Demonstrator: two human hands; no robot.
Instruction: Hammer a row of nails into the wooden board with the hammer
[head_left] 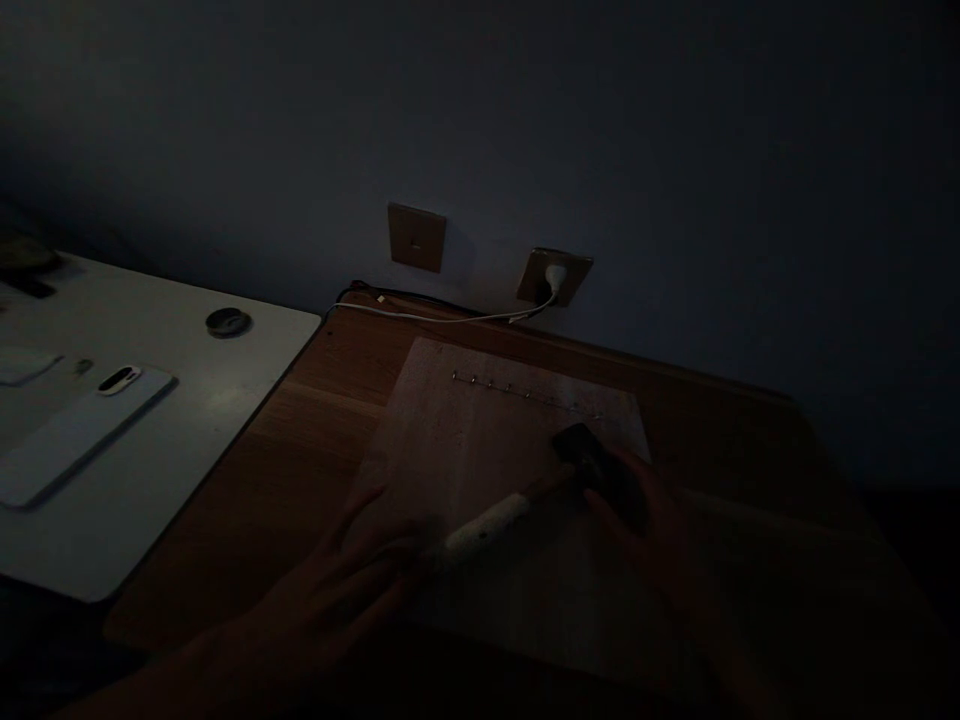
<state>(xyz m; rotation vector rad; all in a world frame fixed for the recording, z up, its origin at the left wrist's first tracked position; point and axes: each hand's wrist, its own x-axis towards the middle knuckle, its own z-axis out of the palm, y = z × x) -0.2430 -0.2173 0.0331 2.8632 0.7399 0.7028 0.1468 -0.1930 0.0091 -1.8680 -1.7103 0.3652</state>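
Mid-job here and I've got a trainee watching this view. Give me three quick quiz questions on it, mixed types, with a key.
1. Which hand is at the head of the hammer?

2. True or false: the nails on the pale board are scattered at random all over it.

3. Fill in the word: on the white table to the left, a pale ____ lies with its camera patch facing up.

Key:
1. The right hand.
2. False: they form a row near the board's far edge.
3. Phone.
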